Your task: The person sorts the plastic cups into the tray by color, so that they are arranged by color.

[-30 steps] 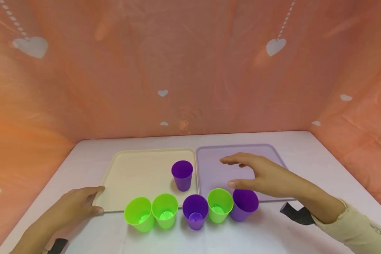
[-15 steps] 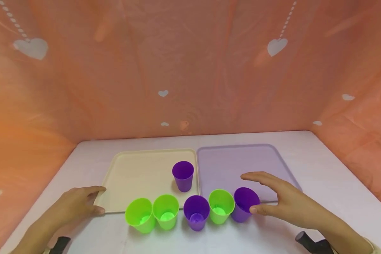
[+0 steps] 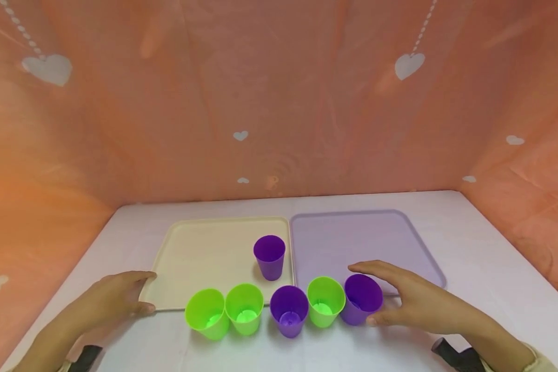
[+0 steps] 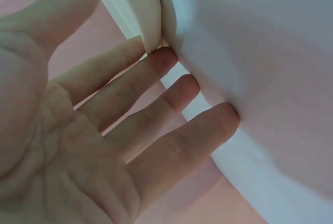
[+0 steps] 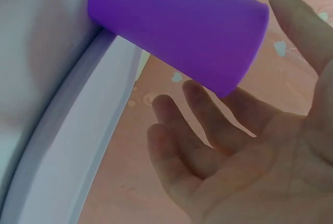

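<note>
In the head view, my right hand point(image 3: 418, 300) reaches around the rightmost purple cup point(image 3: 355, 311), fingers behind it and thumb in front. The right wrist view shows this purple cup point(image 5: 177, 26) between the spread thumb and loosely bent fingers, with a gap at the thumb. My left hand point(image 3: 106, 304) lies at the near left corner of the cream tray point(image 3: 200, 258). Its extended fingers point(image 4: 171, 148) appear beside the tray's edge in the left wrist view. A green cup point(image 3: 324, 310) stands against the rightmost purple cup.
Left of it in the front row stand another purple cup point(image 3: 289, 323) and two green cups point(image 3: 245, 318). One more purple cup point(image 3: 270, 266) stands upright on the cream tray. A lilac tray point(image 3: 353, 237) adjoins it on the right. Orange cloth point(image 3: 279, 103) walls the white table.
My right hand has come down from over the lilac tray, swung right and towards me, then moved in around the rightmost purple cup. The left hand and the cups have kept their places.
</note>
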`<state>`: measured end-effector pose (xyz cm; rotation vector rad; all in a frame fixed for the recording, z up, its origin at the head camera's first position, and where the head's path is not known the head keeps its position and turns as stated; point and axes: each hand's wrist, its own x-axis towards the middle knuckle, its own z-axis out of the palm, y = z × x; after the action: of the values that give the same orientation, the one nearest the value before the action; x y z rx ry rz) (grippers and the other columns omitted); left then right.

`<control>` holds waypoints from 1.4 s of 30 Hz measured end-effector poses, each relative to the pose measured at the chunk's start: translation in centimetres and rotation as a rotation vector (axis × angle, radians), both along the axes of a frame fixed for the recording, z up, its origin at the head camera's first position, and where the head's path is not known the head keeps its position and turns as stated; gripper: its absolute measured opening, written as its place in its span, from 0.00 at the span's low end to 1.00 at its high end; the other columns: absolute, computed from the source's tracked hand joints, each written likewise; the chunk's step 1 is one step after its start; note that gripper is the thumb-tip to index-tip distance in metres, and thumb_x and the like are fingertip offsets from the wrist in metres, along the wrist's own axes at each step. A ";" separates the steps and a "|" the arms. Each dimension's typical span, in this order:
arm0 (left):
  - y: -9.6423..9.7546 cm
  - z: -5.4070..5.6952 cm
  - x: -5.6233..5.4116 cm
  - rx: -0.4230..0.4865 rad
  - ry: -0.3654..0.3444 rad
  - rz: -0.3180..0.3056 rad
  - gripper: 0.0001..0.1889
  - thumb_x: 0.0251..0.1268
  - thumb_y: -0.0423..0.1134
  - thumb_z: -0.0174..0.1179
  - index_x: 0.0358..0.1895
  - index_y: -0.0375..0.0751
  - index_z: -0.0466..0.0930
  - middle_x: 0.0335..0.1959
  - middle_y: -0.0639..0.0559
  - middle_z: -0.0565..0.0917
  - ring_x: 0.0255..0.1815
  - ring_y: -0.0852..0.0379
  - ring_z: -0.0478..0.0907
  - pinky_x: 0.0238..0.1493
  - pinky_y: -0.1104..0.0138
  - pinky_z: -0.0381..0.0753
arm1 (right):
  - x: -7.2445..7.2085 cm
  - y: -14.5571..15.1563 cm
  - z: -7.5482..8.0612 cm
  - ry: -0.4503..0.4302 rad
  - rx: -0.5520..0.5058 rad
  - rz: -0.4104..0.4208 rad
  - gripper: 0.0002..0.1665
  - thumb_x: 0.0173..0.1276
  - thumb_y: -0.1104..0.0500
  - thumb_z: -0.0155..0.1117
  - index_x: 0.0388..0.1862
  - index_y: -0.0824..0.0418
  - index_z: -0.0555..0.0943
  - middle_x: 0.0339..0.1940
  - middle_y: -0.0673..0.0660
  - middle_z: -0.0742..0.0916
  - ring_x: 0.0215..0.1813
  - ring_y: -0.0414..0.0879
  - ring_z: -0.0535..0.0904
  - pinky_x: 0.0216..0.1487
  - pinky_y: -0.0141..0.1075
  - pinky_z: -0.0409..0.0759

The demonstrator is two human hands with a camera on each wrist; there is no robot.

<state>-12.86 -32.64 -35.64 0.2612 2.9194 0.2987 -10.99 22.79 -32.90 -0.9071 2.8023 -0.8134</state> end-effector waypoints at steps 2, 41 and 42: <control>0.0 0.0 0.2 0.002 -0.005 0.001 0.42 0.44 0.60 0.74 0.61 0.35 0.78 0.59 0.33 0.81 0.60 0.29 0.76 0.57 0.35 0.74 | 0.0 0.0 -0.2 0.004 0.002 0.014 0.46 0.57 0.34 0.72 0.73 0.37 0.66 0.70 0.45 0.77 0.70 0.53 0.74 0.63 0.56 0.77; -0.2 0.0 0.6 0.042 0.005 -0.013 0.38 0.49 0.58 0.72 0.61 0.37 0.77 0.61 0.33 0.80 0.62 0.28 0.74 0.58 0.34 0.72 | -0.5 0.1 0.2 -0.015 -0.116 0.034 0.42 0.56 0.39 0.75 0.68 0.48 0.74 0.56 0.44 0.85 0.54 0.33 0.80 0.54 0.35 0.83; -0.2 0.0 0.6 0.040 0.004 -0.012 0.38 0.49 0.58 0.72 0.61 0.37 0.77 0.61 0.34 0.80 0.62 0.28 0.74 0.58 0.34 0.72 | -0.4 0.1 0.3 -0.014 -0.117 0.025 0.42 0.55 0.39 0.76 0.68 0.48 0.74 0.56 0.44 0.85 0.53 0.33 0.79 0.53 0.36 0.83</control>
<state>-12.22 -32.84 -35.64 0.2854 2.9176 0.3551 -11.39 22.92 -32.56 -0.9466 2.7500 -0.9853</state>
